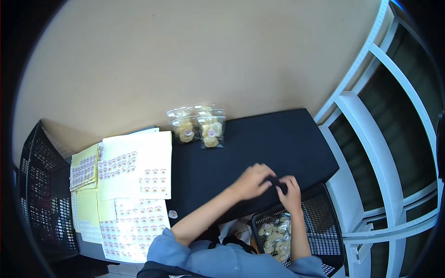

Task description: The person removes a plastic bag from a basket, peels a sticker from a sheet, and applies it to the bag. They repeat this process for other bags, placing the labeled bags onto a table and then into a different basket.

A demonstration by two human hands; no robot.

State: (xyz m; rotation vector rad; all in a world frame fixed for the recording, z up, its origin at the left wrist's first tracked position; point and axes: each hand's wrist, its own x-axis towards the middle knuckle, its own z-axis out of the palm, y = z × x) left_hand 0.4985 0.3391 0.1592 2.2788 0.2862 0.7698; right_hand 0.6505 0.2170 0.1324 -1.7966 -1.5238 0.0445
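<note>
A black table is set against a beige wall. At its near edge, the left hand and right hand are brought together, fingers curled; what is gripped between them cannot be told. Just below, a black basket of bagged cookies is seen. Two sealed cookie bags stand farther back; sticker sheets lie left.

Whatever is pinched between the left hand and the right hand is covered by the fingers and cannot be made out. The print on the sticker sheets is too small to be read. Part of the black basket is hidden behind the right forearm, and the contents of its packets are blurred. The dark crate is cut off by the lens edge.
</note>
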